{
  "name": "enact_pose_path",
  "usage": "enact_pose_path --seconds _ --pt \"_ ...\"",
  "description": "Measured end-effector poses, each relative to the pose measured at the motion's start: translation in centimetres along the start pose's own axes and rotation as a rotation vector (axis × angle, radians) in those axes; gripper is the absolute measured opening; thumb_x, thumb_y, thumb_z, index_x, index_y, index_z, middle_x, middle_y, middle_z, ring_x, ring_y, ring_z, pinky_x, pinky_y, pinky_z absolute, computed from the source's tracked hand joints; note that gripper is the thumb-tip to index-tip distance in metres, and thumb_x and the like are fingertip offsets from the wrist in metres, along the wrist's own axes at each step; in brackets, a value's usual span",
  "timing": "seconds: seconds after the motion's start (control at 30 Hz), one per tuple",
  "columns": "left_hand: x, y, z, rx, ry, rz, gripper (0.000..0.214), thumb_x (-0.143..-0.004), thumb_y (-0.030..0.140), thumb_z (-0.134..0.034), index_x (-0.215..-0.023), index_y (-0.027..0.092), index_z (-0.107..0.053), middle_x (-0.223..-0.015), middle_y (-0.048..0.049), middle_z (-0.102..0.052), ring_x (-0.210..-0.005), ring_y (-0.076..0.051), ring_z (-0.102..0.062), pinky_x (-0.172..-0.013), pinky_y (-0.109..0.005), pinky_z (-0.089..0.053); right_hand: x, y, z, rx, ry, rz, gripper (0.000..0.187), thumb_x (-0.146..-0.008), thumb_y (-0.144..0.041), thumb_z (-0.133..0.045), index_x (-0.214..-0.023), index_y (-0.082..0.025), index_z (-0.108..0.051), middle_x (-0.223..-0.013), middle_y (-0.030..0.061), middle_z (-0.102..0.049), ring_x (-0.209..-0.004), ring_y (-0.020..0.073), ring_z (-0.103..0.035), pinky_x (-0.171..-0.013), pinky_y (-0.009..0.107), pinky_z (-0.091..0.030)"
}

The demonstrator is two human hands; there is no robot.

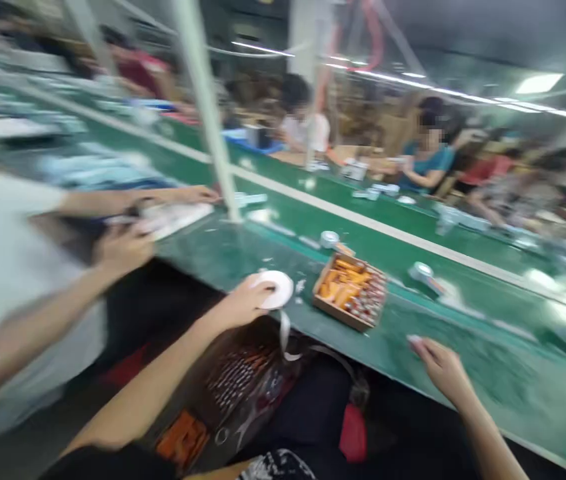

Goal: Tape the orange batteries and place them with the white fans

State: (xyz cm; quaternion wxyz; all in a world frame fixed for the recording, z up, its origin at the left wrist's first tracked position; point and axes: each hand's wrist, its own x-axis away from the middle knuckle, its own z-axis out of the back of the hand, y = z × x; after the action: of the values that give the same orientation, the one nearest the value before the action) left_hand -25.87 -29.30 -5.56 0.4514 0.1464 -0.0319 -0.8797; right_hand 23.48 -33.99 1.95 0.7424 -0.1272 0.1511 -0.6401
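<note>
My left hand [249, 301] is closed on a white roll of tape [283, 291] at the near edge of the green bench. A loose strip of tape [285, 337] hangs from the roll below the edge. My right hand [440, 367] is over the bench at the right, thumb and finger pinched on a small whitish piece [414, 339] too blurred to name. Between my hands sits a shallow cardboard box [345, 320] of small orange cylinders [341, 283] and pieces with silvery ends [367, 303].
A co-worker in a white shirt [27, 267] works close on my left. Beyond the bench [303, 260] runs a green conveyor belt [343, 220] carrying blurred white parts [421, 272]. A pale post [207, 107] rises ahead. Orange pieces [183, 437] lie below, near my lap.
</note>
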Motion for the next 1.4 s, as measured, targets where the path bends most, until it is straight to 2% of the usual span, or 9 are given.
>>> enact_pose_path --seconds 0.13,0.3,0.4,0.53,0.63,0.73,0.9,1.07,1.4 --pt "-1.7 0.1 -1.2 -0.012 0.298 -0.169 0.045 -0.097 0.039 -0.071 -0.137 0.017 -0.072 -0.135 -0.0183 -0.073 -0.145 -0.046 -0.049 -0.122 -0.067 -0.045 4.3 -1.1 1.9 -0.252 -0.158 0.062 0.028 -0.107 -0.039 -0.061 -0.120 -0.022 -0.079 -0.122 0.0100 -0.081 -0.109 0.0273 -0.077 -0.102 0.039 -0.059" --pt "-4.0 8.3 -0.1 0.041 0.609 -0.257 0.050 -0.090 0.009 -0.065 -0.138 0.022 -0.064 -0.128 -0.0147 -0.073 -0.156 -0.045 -0.040 -0.127 -0.076 -0.037 1.5 -8.9 -0.8 -0.573 -0.440 0.105 0.077 -0.091 -0.045 -0.086 -0.157 -0.020 -0.054 -0.123 0.0091 -0.080 -0.090 0.0211 -0.077 -0.084 0.031 -0.060" --pt "-5.1 10.6 0.0 0.132 0.661 -0.255 0.054 -0.089 0.003 -0.062 -0.137 0.027 -0.063 -0.124 -0.0122 -0.074 -0.160 -0.044 -0.037 -0.128 -0.077 -0.036 0.7 -12.2 -3.4 -0.727 -0.686 0.143 0.041 -0.102 -0.046 -0.074 -0.131 -0.018 -0.071 -0.096 0.0021 -0.080 -0.072 0.0141 -0.071 -0.068 0.022 -0.054" --pt "-5.6 8.6 -1.7 0.547 0.619 0.118 0.046 -0.096 0.032 -0.071 -0.141 0.026 -0.063 -0.139 -0.0153 -0.066 -0.144 -0.043 -0.058 -0.115 -0.066 -0.058 1.4 -13.3 -8.0 -0.687 -0.818 0.297 0.031 -0.112 -0.036 -0.061 -0.093 -0.016 -0.076 -0.087 0.0001 -0.079 -0.062 0.0081 -0.065 -0.068 0.018 -0.050" --pt "-5.8 6.8 -3.6 0.851 0.526 0.413 0.070 -0.088 0.059 -0.079 -0.144 0.021 -0.062 -0.148 -0.0179 -0.060 -0.117 -0.035 -0.074 -0.098 -0.051 -0.069 1.8 -13.2 -10.0 -0.298 -0.803 0.415 0.023 -0.110 -0.031 -0.066 -0.096 -0.017 -0.078 -0.081 0.0008 -0.077 -0.069 0.0132 -0.069 -0.069 0.021 -0.049" --pt "-6.3 5.8 -5.6 0.863 0.460 0.507 0.070 -0.084 0.061 -0.080 -0.139 0.021 -0.066 -0.152 -0.0175 -0.058 -0.131 -0.037 -0.066 -0.098 -0.047 -0.069 -0.5 -12.6 -8.1 -0.038 -0.723 0.488 0.035 -0.103 -0.055 -0.074 -0.111 -0.021 -0.079 -0.081 0.0034 -0.078 -0.075 0.0193 -0.072 -0.066 0.025 -0.046" --pt "-6.6 5.1 -8.3 0.681 0.509 0.513 0.053 -0.092 0.047 -0.074 -0.137 0.021 -0.066 -0.149 -0.0191 -0.059 -0.153 -0.039 -0.046 -0.100 -0.048 -0.066 -11.5 -11.3 -1.7 0.103 -0.299 0.338 0.030 -0.115 -0.041 -0.055 -0.117 -0.020 -0.076 -0.107 0.0094 -0.081 -0.097 0.0228 -0.076 -0.085 0.029 -0.052" --pt "-6.0 4.7 -9.2 0.434 0.517 0.364 0.039 -0.092 0.025 -0.065 -0.130 0.021 -0.067 -0.130 -0.0152 -0.070 -0.155 -0.040 -0.043 -0.127 -0.062 -0.043 -20.8 -11.3 -2.7 0.471 -0.284 0.189 0.031 -0.109 -0.021 -0.052 -0.130 -0.012 -0.072 -0.128 0.0211 -0.075 -0.119 0.0334 -0.071 -0.098 0.041 -0.058" --pt "-5.6 4.9 -8.1 0.301 0.498 0.268 0.051 -0.087 0.013 -0.060 -0.136 0.020 -0.070 -0.133 -0.0149 -0.071 -0.154 -0.042 -0.043 -0.128 -0.070 -0.039 -21.5 -10.3 -5.1 0.404 -0.242 0.221 0.029 -0.108 -0.014 -0.051 -0.129 -0.010 -0.071 -0.138 0.0239 -0.068 -0.135 0.0353 -0.061 -0.115 0.051 -0.049"
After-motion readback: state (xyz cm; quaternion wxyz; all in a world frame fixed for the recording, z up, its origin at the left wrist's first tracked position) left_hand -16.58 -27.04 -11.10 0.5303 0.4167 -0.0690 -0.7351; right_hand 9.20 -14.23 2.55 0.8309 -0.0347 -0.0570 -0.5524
